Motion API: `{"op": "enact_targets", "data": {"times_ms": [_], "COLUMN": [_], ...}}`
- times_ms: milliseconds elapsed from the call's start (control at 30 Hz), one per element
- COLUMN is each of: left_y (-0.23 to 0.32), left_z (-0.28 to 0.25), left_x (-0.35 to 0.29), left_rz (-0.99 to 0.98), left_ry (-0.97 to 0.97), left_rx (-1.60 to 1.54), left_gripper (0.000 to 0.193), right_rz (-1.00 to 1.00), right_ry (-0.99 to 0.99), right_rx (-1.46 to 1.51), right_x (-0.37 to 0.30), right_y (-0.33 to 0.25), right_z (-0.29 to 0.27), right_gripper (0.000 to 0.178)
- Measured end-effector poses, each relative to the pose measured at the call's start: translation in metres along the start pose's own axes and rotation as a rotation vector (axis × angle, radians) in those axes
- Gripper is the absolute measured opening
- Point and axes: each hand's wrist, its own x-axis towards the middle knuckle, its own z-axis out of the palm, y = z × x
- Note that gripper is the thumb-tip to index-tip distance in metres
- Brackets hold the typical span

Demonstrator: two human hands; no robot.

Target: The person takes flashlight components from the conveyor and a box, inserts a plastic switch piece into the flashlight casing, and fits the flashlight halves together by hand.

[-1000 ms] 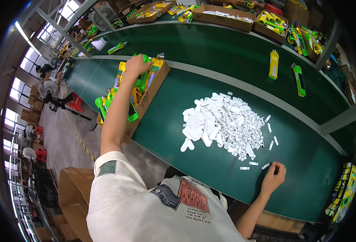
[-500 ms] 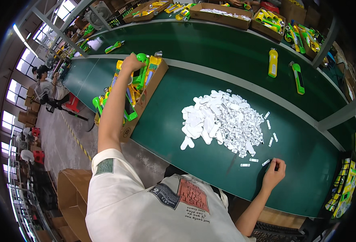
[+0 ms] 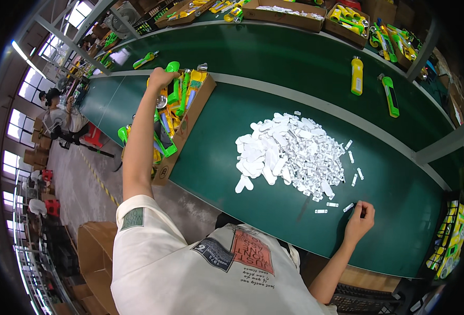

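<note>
Left hand (image 3: 161,79) is grasping a green flashlight (image 3: 172,66) over the box (image 3: 193,113); right hand (image 3: 360,222) is showing curled fingers, contents unclear; desk (image 3: 208,134) is separating box edge from white pile (image 3: 295,152).

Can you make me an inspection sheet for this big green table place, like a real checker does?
Surface: green table, bearing a pile of white pieces.
Job's things: green and yellow lights jumbled in a cardboard box.
Clutter: small white strips scattered beside the pile.
Left hand: at the box's far end, by a green light; grip unclear.
Right hand: fingers curled, beside the strips; whether it holds anything is unclear.
Cables: nothing seen.
Surroundings: another person at left; a yellow light farther back.
</note>
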Motion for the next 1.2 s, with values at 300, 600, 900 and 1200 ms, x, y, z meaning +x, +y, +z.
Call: {"op": "enact_targets", "data": {"times_ms": [300,600,900,1200], "left_y": [0.000,0.013,-0.093,-0.175], "left_z": [0.008,-0.016,-0.074,-0.030], "left_x": [-0.007,-0.013,0.174,0.340], "left_rz": [0.102,0.142,0.161,0.188], "left_ry": [-0.024,0.112,0.357,0.212], "left_rx": [0.202,0.206,0.544,0.815], "left_gripper": [0.061,0.052,0.031,0.050], "right_rz": [-0.009,-0.063,-0.290,-0.264], "right_ry": [-0.005,-0.012,-0.078,-0.277], "right_rx": [-0.007,-0.046,-0.647,-0.800], "right_x": [0.000,-0.003,-0.001,0.001], "right_y": [-0.001,0.000,0.006,0.019], "right_z": [-0.001,-0.002,0.002,-0.014], "right_gripper": [0.007,0.007,0.033,0.041]}}
